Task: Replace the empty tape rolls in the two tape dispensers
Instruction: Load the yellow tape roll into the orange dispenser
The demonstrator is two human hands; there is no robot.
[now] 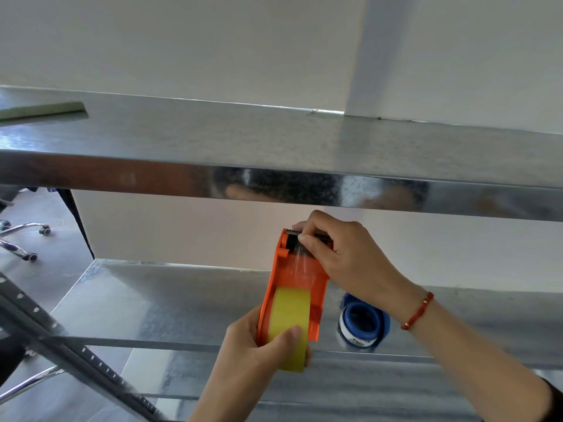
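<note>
threading the clear tape end at the cutter: right hand [344, 257] pinches it at the far top of the orange dispenser [294, 278], long axis running away from me. left hand [262, 345] grips the near end, thumb on the yellow roll [289, 324] seated inside. blue dispenser [364, 322] sits on the metal shelf [182, 300], just right, under my right wrist.

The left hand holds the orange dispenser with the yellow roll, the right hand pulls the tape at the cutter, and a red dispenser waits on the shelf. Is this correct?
Not quite: the head view shows the waiting dispenser on the shelf is blue, not red. The rest holds: left hand, orange dispenser, yellow roll, right hand.
</note>
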